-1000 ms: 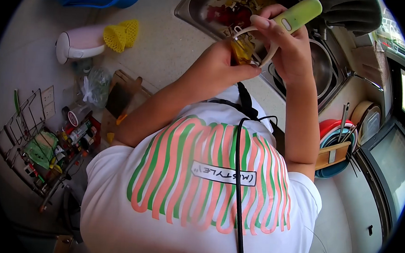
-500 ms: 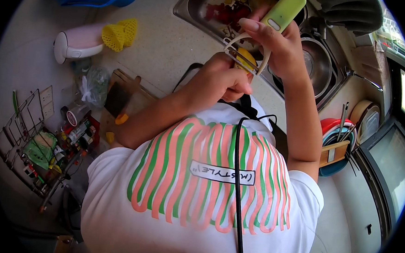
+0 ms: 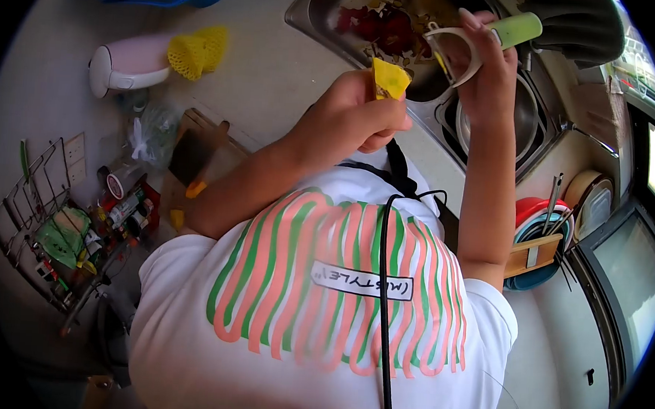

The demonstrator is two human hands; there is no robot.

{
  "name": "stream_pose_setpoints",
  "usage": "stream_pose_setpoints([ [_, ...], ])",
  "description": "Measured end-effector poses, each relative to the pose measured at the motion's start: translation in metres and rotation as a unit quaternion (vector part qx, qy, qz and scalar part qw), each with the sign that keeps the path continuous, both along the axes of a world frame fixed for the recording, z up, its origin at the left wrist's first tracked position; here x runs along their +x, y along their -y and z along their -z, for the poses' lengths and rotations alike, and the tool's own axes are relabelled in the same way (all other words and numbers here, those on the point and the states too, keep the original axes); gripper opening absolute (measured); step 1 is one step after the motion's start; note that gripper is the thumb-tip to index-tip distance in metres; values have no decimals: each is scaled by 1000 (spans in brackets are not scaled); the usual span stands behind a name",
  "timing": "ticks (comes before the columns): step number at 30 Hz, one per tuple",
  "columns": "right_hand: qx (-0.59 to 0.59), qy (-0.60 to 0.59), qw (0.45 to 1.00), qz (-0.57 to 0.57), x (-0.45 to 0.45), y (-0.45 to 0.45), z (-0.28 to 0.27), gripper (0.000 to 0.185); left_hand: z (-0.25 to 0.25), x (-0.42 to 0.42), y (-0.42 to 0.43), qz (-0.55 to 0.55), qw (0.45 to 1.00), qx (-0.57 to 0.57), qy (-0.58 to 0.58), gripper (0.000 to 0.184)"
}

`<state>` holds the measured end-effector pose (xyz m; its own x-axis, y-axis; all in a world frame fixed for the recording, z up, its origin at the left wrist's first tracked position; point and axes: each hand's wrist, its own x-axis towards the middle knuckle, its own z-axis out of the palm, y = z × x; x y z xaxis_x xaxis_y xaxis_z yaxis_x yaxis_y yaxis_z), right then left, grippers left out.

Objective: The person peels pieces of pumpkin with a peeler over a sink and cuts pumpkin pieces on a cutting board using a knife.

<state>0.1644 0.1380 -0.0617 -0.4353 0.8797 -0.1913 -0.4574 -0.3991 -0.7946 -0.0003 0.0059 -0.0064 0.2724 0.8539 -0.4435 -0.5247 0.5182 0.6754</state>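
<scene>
My left hand (image 3: 356, 109) is closed around a yellow chunk of fruit or vegetable (image 3: 390, 79), whose flat cut faces stick up beyond the fingers. Its exact kind does not show. In my right hand (image 3: 489, 76) is a Y-shaped peeler (image 3: 520, 30) with a green handle and a pale frame; a bit of yellow clings near its blade. The peeler is apart from the chunk, over the sink (image 3: 309, 12). Red and yellow peel scraps (image 3: 379, 28) lie in the basin.
A metal bowl (image 3: 524, 119) stands in the second basin. On the left are a pink-and-white appliance (image 3: 130, 65), yellow foam netting (image 3: 196, 52), a cutting board (image 3: 222, 142) with a dark-bladed knife (image 3: 193, 155), and a wire rack (image 3: 30, 224). Stacked basins (image 3: 533, 209) sit at right.
The peeler has come off the yellow chunk and moved right, its handle tilting toward the right. My left hand still holds the chunk, which now points upward and shows more of its surface.
</scene>
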Motion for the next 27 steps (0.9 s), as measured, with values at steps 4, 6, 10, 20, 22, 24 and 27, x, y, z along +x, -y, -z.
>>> stream_pose_setpoints([
  [4,37,29,996,-74,-23,23,-27,18,-1,3,-9,39,998,-47,8,15],
  [6,13,13,996,-84,-21,22,-28,16,-5,4,-10,50,997,-56,25,15],
  [10,27,106,993,32,-13,-2,28,16,-49,8,0,62,996,39,48,18],
  [20,43,54,996,-59,35,-49,56,25,3,-2,-11,-14,999,41,-14,15],
  [22,313,532,787,16,27,-37,79,27,7,0,-9,-24,998,45,-40,15],
  [24,181,404,895,53,24,-30,62,25,10,3,-10,-28,994,60,-87,14],
  [27,131,319,935,80,19,-22,49,21,12,3,-11,-37,986,76,-143,14],
])
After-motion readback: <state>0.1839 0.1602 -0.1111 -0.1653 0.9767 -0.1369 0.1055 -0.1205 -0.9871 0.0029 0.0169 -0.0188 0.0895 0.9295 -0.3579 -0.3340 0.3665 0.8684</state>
